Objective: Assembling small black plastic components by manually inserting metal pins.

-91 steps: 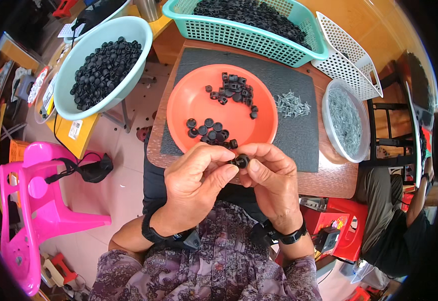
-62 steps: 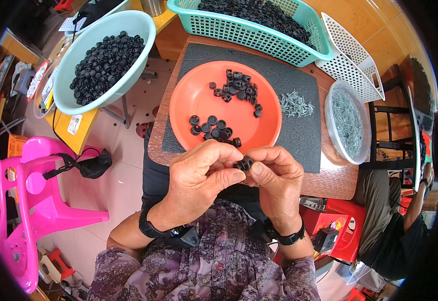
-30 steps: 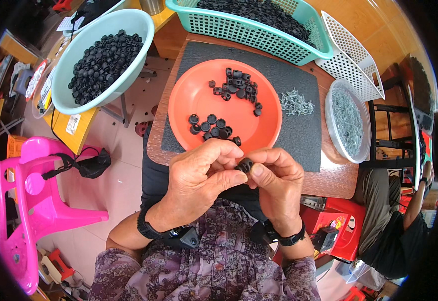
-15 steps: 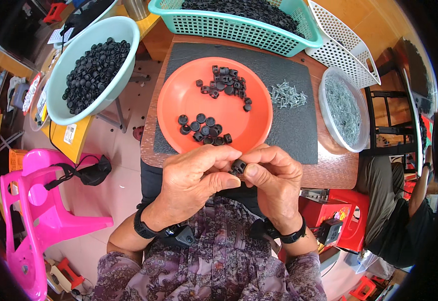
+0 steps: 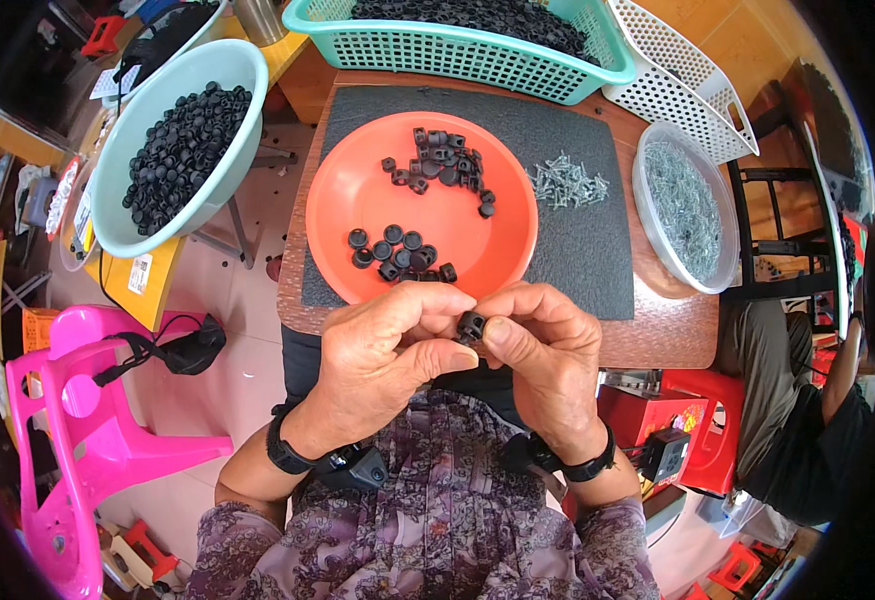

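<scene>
Between my two hands, just in front of the orange plate, is a small round black plastic piece with a hole in its side, like a cord lock. The thumb and fingers of my right hand pinch it from the right. My left hand grips it from the left, thumb below and index finger above; its other fingertips are partly hidden. On the plate lie two groups of similar black parts: round cup-like ones at the near side and blockier ones with holes at the far side.
Small silvery metal pieces lie on the dark mat, right of the plate. A clear tub holds more. A green basket and a pale green basin hold black parts. A pink chair stands left; a person sits right.
The view has shifted slightly. Both hands keep their hold on the black piece, which is turned a little so its hole shows more plainly.
</scene>
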